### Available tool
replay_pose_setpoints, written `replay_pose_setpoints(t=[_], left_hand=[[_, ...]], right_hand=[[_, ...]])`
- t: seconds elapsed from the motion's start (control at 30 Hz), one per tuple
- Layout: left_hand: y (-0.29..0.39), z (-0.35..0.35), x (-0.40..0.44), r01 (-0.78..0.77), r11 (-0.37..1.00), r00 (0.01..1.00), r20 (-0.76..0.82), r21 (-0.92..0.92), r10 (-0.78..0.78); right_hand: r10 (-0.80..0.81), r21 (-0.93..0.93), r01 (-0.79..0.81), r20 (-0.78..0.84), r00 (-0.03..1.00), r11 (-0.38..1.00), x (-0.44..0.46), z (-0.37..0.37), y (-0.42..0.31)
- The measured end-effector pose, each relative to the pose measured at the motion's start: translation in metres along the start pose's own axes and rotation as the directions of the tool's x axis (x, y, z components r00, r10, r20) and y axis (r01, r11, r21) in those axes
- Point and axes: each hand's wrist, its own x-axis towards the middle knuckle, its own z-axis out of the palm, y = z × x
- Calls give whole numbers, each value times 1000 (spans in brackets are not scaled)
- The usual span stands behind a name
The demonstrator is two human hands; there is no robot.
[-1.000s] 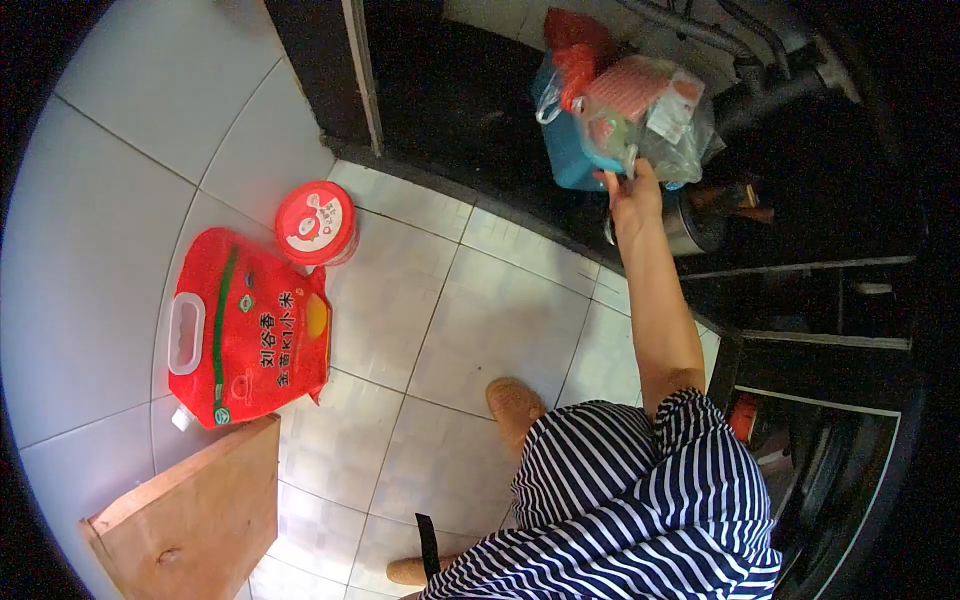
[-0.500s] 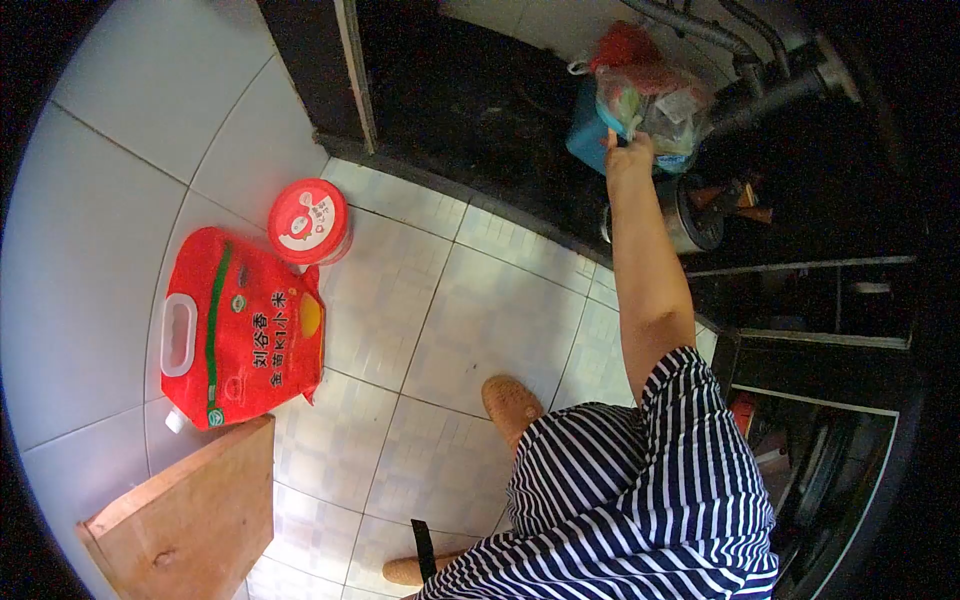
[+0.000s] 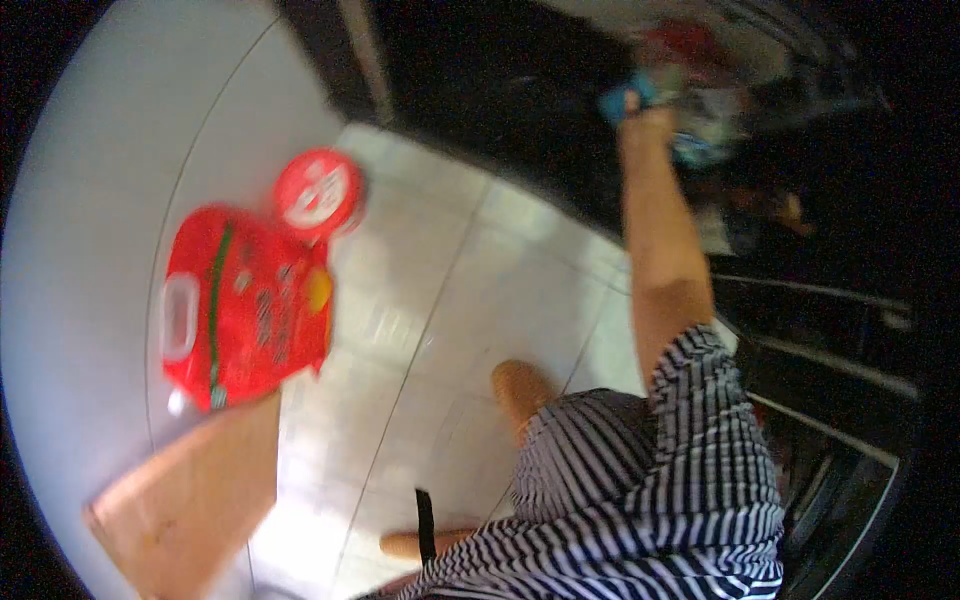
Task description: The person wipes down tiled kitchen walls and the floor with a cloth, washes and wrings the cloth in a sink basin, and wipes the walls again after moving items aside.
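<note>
My right arm reaches to the upper right, into a dark cabinet space. My right hand [image 3: 648, 122], smeared by motion, is closed at a blue object [image 3: 622, 103], with the thumb against it. Its kind is too blurred to tell. Just beyond and beside the hand lie a clear plastic bag [image 3: 715, 105] with mixed contents and a red bag [image 3: 685, 48]. Below them, something metallic and pot-like [image 3: 712, 230] is partly hidden by my forearm. I cannot make out my left hand in view.
Against the tiled wall at left lie a red bag of millet [image 3: 255, 320], a round red-lidded tub [image 3: 320, 192] and a wooden board [image 3: 195, 500]. Dark pipes [image 3: 800, 50] run at the upper right. Cabinet frames [image 3: 830, 350] stand at the right, and my slippered foot [image 3: 520, 390] rests on the tiled floor.
My right hand has moved slightly up and right in view, and the blue object now shows higher, at the fingers. The whole view has shifted and blurred.
</note>
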Motion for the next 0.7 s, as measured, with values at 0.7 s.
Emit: replay_pose_setpoints(t=[0.7], left_hand=[[-86, 37, 16, -57, 923, 997, 18, -380, 69]], right_hand=[[-112, -265, 559, 828, 550, 786, -298, -62, -74]])
